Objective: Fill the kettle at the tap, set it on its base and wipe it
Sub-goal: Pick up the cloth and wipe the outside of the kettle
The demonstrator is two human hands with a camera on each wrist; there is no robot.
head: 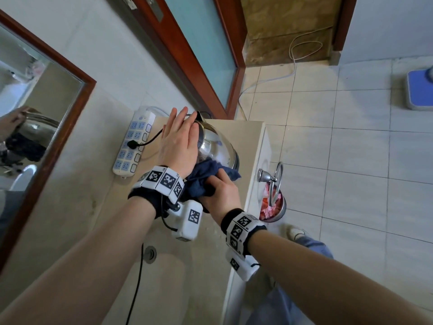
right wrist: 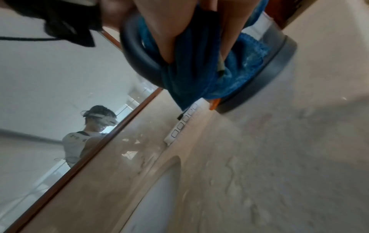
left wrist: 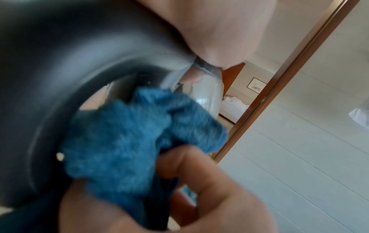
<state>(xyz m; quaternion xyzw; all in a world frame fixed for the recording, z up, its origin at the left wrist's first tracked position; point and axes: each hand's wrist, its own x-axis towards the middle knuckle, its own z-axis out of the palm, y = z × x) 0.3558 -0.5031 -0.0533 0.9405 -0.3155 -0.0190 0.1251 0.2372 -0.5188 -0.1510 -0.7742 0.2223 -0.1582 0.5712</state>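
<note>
A shiny steel kettle stands on its dark round base at the far end of the beige counter. My left hand lies flat on the kettle's top, fingers straight. My right hand grips a bunched blue cloth and holds it against the kettle's near side by the black handle. In the left wrist view the blue cloth covers the steel wall inside the handle loop. In the right wrist view the cloth hangs down to the base.
A white power strip with the kettle's black plug lies left of the kettle. A wood-framed mirror lines the left wall. The sink basin lies nearer me. A towel ring and a metal bin sit off the counter's right edge.
</note>
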